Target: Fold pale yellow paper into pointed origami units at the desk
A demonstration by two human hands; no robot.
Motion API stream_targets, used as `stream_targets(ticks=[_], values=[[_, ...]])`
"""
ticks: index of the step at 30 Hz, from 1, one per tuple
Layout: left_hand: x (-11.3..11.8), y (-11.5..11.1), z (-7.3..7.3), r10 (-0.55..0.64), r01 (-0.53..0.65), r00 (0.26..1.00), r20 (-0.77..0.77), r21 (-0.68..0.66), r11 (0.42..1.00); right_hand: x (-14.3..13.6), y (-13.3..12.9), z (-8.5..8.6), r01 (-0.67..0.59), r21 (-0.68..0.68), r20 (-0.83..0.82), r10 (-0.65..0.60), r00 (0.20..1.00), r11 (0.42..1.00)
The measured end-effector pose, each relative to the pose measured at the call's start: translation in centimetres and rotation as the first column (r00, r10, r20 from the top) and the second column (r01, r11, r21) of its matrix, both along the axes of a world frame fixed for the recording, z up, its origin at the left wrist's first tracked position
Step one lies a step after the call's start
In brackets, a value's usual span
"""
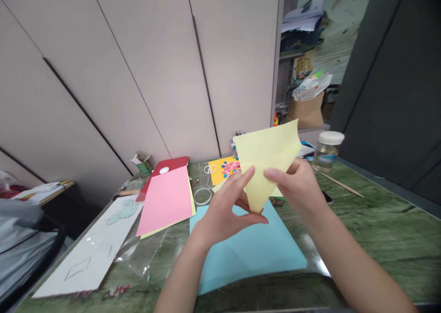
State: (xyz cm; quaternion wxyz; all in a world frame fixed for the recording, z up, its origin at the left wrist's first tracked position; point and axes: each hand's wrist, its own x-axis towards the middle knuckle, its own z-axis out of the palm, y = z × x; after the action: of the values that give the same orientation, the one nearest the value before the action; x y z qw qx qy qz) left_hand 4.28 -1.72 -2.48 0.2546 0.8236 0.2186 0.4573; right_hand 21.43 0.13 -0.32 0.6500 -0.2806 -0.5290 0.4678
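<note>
Left grip [222, 207] and right grip [305, 189] clasp yellow paper [268, 148], I see remotely, above a blue sheet [251, 253] near the table's [372, 230] front edge.

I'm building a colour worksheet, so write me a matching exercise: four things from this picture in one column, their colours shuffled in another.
Things
1. Held paper
2. Jar lid
3. Stick
4. Small pieces

Colours
A. light brown
B. mostly pink and blue
C. pale yellow
D. white

Pairs: 1-C, 2-D, 3-A, 4-B
</note>
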Motion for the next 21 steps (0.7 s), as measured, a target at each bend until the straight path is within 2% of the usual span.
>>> stream_targets(ticks=[9, 16, 21], values=[[-0.27, -0.09, -0.01, 0.171, -0.151, 0.978, -0.116, 0.161, 0.975, 0.27, 0.0, 0.12, -0.02, 0.008, 0.018, 0.019, 1.0, 1.0], [-0.3, -0.24, 0.09, 0.205, -0.178, 0.969, -0.136, 0.184, 0.967, 0.32, 0.04, 0.04, -0.028, 0.037, 0.012, 0.027, 1.0, 0.999], [-0.3, -0.22, 0.13, 0.175, -0.154, 0.976, -0.128, 0.157, 0.976, 0.35, 0.14, -0.08, -0.02, 0.035, 0.053, 0.018, 0.998, 0.999]])
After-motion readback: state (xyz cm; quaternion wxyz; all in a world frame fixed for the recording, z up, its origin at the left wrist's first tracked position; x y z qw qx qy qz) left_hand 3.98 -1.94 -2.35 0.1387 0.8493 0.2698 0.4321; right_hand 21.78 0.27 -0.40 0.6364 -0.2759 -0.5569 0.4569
